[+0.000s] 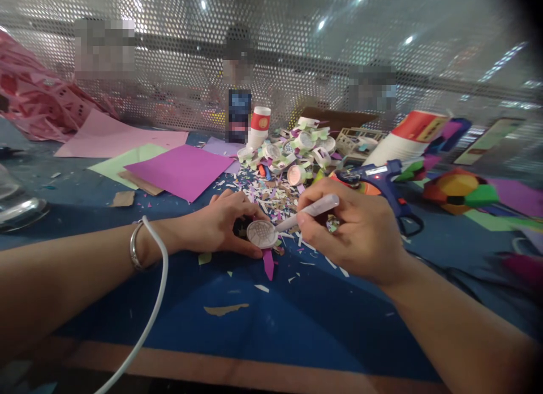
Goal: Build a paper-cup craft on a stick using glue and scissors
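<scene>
Between its thumb and fingers my left hand [229, 224] grips a small round paper piece [262, 234], like a cut-off cup bottom, with a line pattern on its face. A purple paper strip [268, 264] sticks out below it. My right hand [356, 230] pinches a whitish, pen-like stick [316, 208], its thin end at the right rim of the round piece. Whether the tip touches the rim, I cannot tell. Paper scraps [280, 204] are scattered behind and around both hands.
Behind my hands lies a pile of cut cup pieces [305, 145] beside a paper cup [259, 125]. A blue glue gun [375, 173] with a cable lies right, near stacked cups [407, 139]. Purple paper [182, 170] lies left. A perforated metal screen [169, 71] borders the back.
</scene>
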`<action>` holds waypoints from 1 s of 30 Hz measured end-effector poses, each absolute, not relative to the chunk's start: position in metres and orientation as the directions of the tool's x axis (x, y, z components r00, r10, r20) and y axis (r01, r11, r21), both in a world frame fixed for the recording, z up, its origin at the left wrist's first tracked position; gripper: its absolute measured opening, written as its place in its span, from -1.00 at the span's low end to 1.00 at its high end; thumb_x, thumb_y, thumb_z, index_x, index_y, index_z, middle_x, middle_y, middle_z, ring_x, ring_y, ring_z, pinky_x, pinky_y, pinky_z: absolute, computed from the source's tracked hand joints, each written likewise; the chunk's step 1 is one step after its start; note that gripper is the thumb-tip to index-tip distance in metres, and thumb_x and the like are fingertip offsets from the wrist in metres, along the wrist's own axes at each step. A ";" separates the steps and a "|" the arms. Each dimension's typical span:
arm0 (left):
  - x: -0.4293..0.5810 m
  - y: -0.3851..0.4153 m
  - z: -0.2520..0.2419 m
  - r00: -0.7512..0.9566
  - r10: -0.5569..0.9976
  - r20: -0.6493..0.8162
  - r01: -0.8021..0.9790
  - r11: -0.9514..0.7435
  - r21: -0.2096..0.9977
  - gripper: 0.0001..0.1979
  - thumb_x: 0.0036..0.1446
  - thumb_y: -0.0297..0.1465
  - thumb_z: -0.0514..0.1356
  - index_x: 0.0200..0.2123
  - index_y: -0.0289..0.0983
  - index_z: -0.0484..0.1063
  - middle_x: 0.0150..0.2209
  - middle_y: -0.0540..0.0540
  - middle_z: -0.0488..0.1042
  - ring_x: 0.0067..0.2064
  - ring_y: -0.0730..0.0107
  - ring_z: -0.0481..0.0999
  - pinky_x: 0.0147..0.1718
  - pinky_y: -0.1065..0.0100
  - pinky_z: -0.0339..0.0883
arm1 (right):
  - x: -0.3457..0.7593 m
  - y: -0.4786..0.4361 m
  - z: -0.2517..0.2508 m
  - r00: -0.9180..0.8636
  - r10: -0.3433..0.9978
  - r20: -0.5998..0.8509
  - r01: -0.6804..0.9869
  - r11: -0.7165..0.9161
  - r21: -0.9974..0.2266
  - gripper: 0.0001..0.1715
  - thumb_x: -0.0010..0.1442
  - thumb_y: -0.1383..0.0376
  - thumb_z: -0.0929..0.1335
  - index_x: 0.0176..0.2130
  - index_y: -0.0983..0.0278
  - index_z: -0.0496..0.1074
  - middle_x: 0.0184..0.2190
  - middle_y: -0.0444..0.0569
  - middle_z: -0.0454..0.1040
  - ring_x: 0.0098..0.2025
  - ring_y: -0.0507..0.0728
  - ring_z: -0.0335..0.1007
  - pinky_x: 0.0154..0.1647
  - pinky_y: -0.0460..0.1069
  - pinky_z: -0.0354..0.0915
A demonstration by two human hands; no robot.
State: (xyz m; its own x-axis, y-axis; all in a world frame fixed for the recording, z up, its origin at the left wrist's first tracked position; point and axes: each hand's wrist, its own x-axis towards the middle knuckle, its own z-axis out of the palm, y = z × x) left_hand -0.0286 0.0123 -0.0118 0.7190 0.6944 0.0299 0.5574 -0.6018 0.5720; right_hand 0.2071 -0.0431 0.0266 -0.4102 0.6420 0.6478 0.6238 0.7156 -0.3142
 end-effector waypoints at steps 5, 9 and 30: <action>-0.029 0.013 -0.013 0.716 0.697 0.041 0.561 -0.609 0.561 -0.42 -0.01 0.01 0.42 0.06 -0.06 0.54 -0.07 -0.12 0.42 0.04 0.04 0.31 0.12 0.01 0.09 | 0.209 -0.044 0.028 -0.406 0.666 0.625 0.618 0.704 -0.350 -0.92 0.19 0.32 0.34 -0.37 0.25 0.40 -0.57 -0.16 0.42 -0.58 -0.01 0.28 -0.53 -0.07 0.25; -0.029 0.013 -0.014 0.725 0.687 0.052 0.544 -0.618 0.567 -0.42 0.00 0.00 0.42 0.08 -0.05 0.54 -0.05 -0.11 0.43 0.06 0.06 0.31 0.13 0.03 0.08 | 0.209 -0.045 0.029 -0.398 0.680 0.616 0.605 0.699 -0.380 -0.91 0.21 0.32 0.35 -0.37 0.26 0.41 -0.55 -0.14 0.43 -0.56 0.00 0.29 -0.51 -0.07 0.26; -0.030 0.013 -0.016 0.719 0.692 0.067 0.552 -0.627 0.550 -0.38 -0.01 0.07 0.40 0.09 -0.05 0.53 -0.04 -0.13 0.42 0.04 0.05 0.28 0.07 0.04 0.12 | 0.206 -0.043 0.031 -0.355 0.744 0.566 0.504 0.662 -0.555 -0.87 0.20 0.35 0.38 -0.39 0.23 0.37 -0.57 -0.23 0.32 -0.59 -0.05 0.18 -0.59 -0.08 0.13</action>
State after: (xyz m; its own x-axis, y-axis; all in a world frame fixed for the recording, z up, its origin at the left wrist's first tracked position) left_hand -0.0300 0.0134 -0.0158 0.7187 0.6920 0.0675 0.5521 -0.6270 0.5496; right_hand 0.2063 -0.0429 0.0310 -0.3549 0.7442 0.5658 0.5036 0.6621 -0.5550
